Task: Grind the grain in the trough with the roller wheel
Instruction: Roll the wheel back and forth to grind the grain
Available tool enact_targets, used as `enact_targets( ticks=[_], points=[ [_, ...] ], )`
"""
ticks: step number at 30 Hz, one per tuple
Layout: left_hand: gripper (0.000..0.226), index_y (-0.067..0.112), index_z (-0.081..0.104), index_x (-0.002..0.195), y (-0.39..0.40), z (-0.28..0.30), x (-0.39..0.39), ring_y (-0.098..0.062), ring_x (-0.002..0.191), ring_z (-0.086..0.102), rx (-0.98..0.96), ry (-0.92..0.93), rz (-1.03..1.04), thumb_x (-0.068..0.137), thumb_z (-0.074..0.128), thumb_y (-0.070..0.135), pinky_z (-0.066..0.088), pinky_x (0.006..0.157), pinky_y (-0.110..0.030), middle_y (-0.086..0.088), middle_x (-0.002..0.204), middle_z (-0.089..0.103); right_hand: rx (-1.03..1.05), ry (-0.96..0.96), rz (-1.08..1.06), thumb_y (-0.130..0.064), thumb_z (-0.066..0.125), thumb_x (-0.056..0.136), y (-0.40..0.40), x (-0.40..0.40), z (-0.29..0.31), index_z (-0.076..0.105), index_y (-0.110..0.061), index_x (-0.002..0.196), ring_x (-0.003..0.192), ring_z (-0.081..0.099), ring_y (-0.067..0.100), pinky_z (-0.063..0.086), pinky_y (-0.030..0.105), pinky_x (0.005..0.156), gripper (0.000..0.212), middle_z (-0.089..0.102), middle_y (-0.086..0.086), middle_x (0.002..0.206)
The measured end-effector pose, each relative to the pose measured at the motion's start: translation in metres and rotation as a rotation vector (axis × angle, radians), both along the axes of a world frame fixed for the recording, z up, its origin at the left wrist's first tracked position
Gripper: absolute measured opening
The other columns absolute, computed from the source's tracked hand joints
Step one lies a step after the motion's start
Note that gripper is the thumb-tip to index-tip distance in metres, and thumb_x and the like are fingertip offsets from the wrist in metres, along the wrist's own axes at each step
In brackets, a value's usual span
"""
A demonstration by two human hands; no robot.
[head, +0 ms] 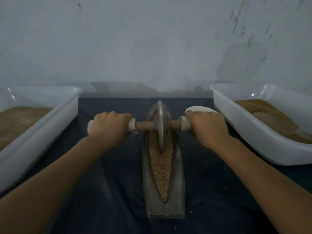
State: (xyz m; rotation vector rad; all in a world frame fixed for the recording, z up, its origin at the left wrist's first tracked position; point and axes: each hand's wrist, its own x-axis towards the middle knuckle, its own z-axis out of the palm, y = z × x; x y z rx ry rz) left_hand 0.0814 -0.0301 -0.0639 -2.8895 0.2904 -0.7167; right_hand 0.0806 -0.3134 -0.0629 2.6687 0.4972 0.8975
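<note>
Both fists closed tight, left hand (110,126) wrapped on the left handle (131,125) and right hand (206,126) on the right handle (184,125) of the roller wheel (159,125), which stands upright in the grain (161,168) toward the trough's (146,168) far end, between two white tubs.

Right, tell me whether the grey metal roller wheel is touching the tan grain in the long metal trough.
Touching. The head view shows the grey metal roller wheel standing upright with its lower edge sunk into the tan grain lying in the long metal trough.
</note>
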Motion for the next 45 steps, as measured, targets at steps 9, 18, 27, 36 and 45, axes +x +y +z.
enact_targets(
  ticks=[9,18,27,36,45],
  points=[
    [0.029,0.029,0.035,0.071,0.011,0.001,-0.056,-0.027,0.064,0.062,0.061,-0.027,-0.111,0.075,0.059,0.047,0.032,0.054,-0.03,0.003,0.069,0.06,0.028,0.016,0.083,-0.026,0.084,0.055,-0.005,-0.063,0.001,0.053,-0.021,0.077,0.049,0.054,0.021,0.029,0.027,0.046,0.039,0.058,-0.002,0.062],
    [0.033,0.027,0.035,0.068,0.01,-0.009,-0.032,-0.029,0.056,0.057,0.056,-0.088,-0.08,0.075,0.063,0.043,0.029,0.052,-0.03,0.002,0.061,0.056,-0.019,0.041,-0.02,-0.027,0.087,0.053,-0.004,-0.043,0.0,0.054,-0.021,0.075,0.045,0.053,0.023,0.022,0.021,0.042,0.04,0.056,0.0,0.058],
    [0.025,0.029,0.04,0.071,0.003,-0.01,-0.007,-0.025,0.068,0.058,-0.113,0.02,-0.014,0.085,0.055,0.043,0.041,0.061,-0.032,0.005,0.072,0.056,-0.057,0.025,-0.039,-0.023,0.073,0.075,0.013,-0.011,0.014,0.051,-0.018,0.089,0.062,0.06,0.024,0.038,0.029,0.048,0.027,0.061,0.001,0.074],
    [0.06,0.029,0.027,0.066,0.015,0.009,-0.078,-0.024,0.036,0.047,0.135,-0.146,-0.224,0.048,0.084,0.029,0.017,0.046,-0.021,0.006,0.047,0.046,0.117,0.159,0.117,-0.032,0.089,0.043,-0.014,-0.085,-0.01,0.034,-0.031,0.069,0.039,0.025,0.006,0.028,0.022,0.033,0.061,0.033,-0.013,0.049],
    [0.019,0.03,0.039,0.075,-0.004,0.003,0.014,-0.028,0.071,0.056,-0.073,-0.025,0.006,0.086,0.055,0.034,0.034,0.061,-0.033,-0.001,0.083,0.062,0.031,0.081,-0.075,-0.033,0.065,0.083,0.005,0.016,0.004,0.048,-0.021,0.094,0.071,0.06,0.023,0.041,0.03,0.053,0.023,0.063,-0.001,0.083]
  ],
)
